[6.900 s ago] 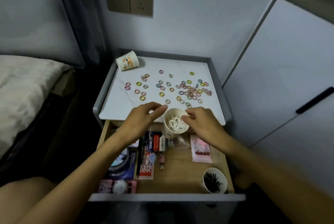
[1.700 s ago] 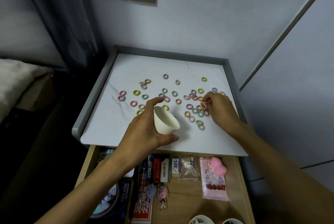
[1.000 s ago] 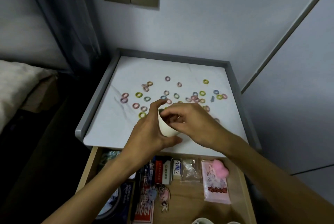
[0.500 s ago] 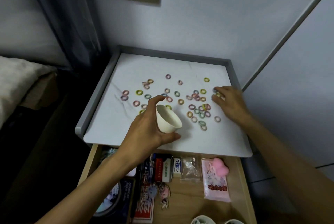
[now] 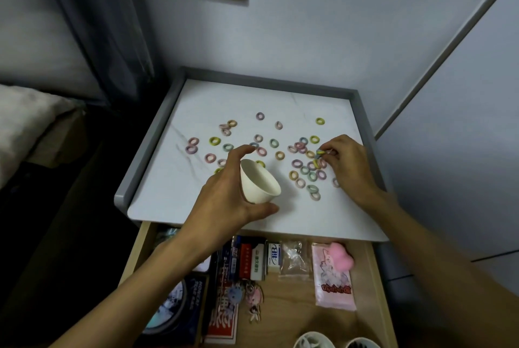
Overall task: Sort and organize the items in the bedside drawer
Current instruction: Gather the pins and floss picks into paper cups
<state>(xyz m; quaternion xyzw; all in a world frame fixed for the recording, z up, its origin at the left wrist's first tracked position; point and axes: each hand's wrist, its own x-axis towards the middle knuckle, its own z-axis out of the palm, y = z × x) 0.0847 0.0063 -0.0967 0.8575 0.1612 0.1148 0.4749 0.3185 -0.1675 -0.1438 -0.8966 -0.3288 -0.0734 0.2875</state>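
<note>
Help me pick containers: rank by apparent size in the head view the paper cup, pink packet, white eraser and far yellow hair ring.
1. pink packet, narrowly; it lies at a different depth from the cup, so this order is unsure
2. paper cup
3. white eraser
4. yellow hair ring

Dim, bluish light; dark left side, wide-angle bending at edges.

Marble-look matt tabletop (image 5: pixel 252 100), wooden drawer (image 5: pixel 292 305), paper cup (image 5: pixel 259 182)

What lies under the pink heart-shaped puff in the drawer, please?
The pink puff rests on the far right corner of a pink printed packet lying flat in the drawer. That corner of the packet is covered, so unseen.
</note>
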